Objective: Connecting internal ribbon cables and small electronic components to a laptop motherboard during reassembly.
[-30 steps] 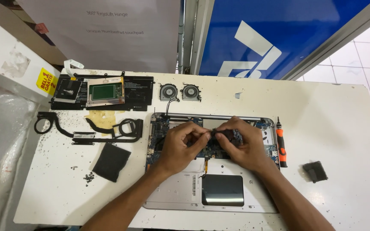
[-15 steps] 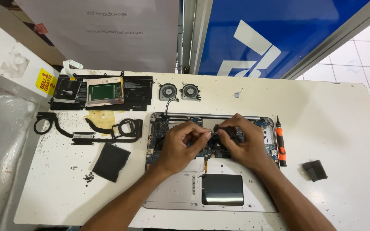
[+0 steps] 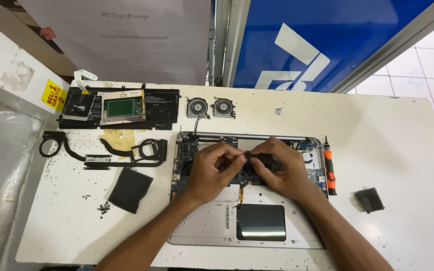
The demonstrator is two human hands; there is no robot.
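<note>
An opened silver laptop base [image 3: 207, 228] lies on the white table, its blue circuit board [image 3: 184, 155] bared at the far side and its dark touchpad [image 3: 260, 222] near me. My left hand [image 3: 211, 170] and my right hand [image 3: 282, 168] meet over the middle of the board. Both pinch a small black part [image 3: 257, 158] between fingertips. The board beneath the hands is hidden.
A black battery and boards [image 3: 119, 108] lie at the far left, two small fans [image 3: 212, 107] behind the laptop. Black heat pipes [image 3: 126, 153] and a dark pad [image 3: 130, 189] sit left. An orange screwdriver [image 3: 329, 173] and a small black piece [image 3: 369, 199] lie right. Loose screws [image 3: 102, 207] are scattered.
Both hands stayed over the board, with the fingers shifting slightly around the small black part. Nothing else on the table moved.
</note>
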